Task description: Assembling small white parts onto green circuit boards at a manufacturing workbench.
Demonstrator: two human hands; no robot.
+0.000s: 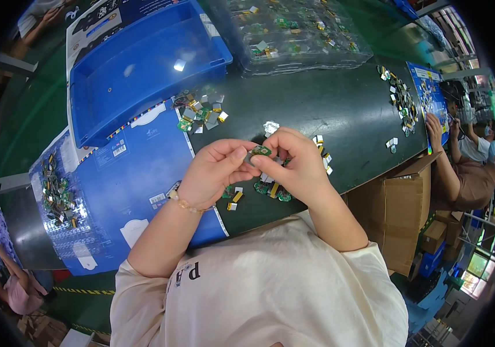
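Observation:
Both hands meet over the dark green table, holding a small green circuit board (261, 150) between their fingertips. My left hand (215, 169), with a beaded bracelet at its wrist, pinches the board from the left. From the right, my right hand (295, 168) grips it with thumb and index finger. Something grey shows under the board, but its kind is partly hidden by the fingers. Below the hands lies a small heap of circuit boards (276, 192) with yellow and white parts. A crumpled silvery piece (270, 128) sits just beyond my right hand.
A blue plastic bin (152, 113) stands at the back left on blue printed sheets (143, 156). More boards lie in piles (201, 110) on the table. Stacked clear trays (311, 61) of parts are at the back. An open cardboard box (383, 217) adjoins the right edge; co-workers sit nearby.

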